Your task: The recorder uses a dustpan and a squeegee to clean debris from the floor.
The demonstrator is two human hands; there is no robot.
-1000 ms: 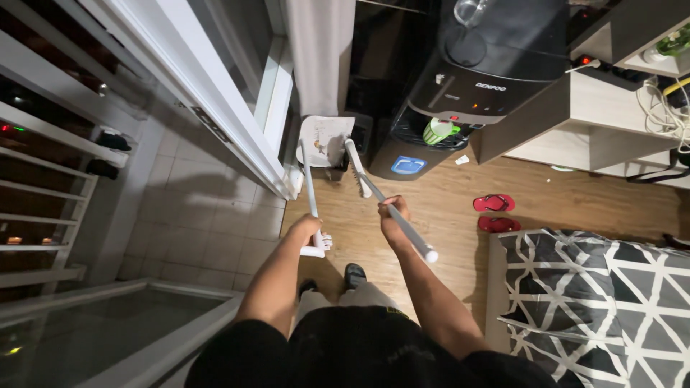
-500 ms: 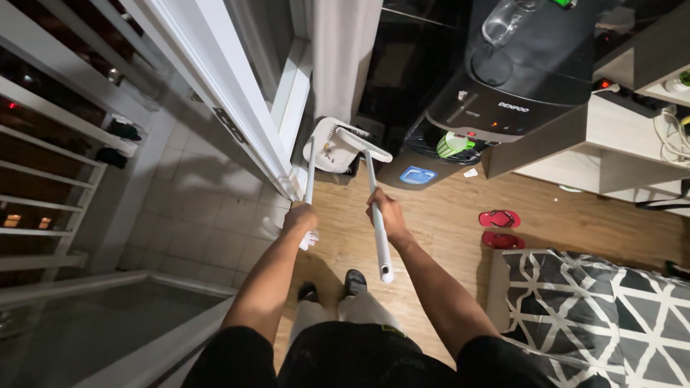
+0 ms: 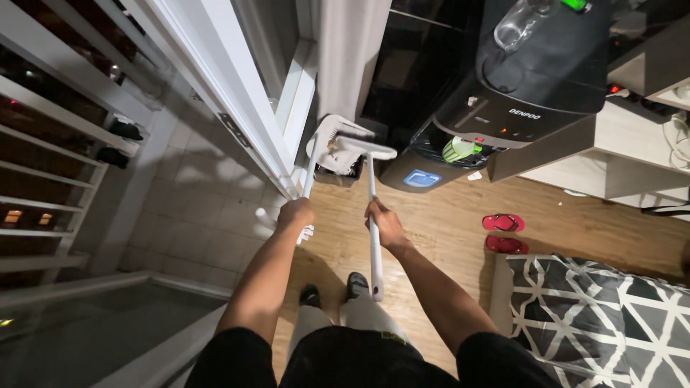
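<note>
1. Partly hidden: the dustpan sits against the base of the white sliding door frame, and the broom head covers much of its tray; whether any debris lies inside cannot be made out.
2. Left hand — closed in a fist around the thin white dustpan handle, which stands nearly upright beside the door frame.
3. Right hand — wrapped around the white broom handle about midway; the handle's lower end points back toward the person's feet.
4. Broom head: a flat white bar, set on the wooden floor at the dustpan's mouth.
5. Black water dispenser: cut off by the top edge; a clear bottle neck shows on top, a green cup sits in its recess, and a blue rectangular label marks the lower front.
6. Red slippers lie as a pair on the smooth plank floor, near a dark mat with white triangle pattern.
7. Outside the door, pale tiles and white railing bars are dim and hard to read.
</note>
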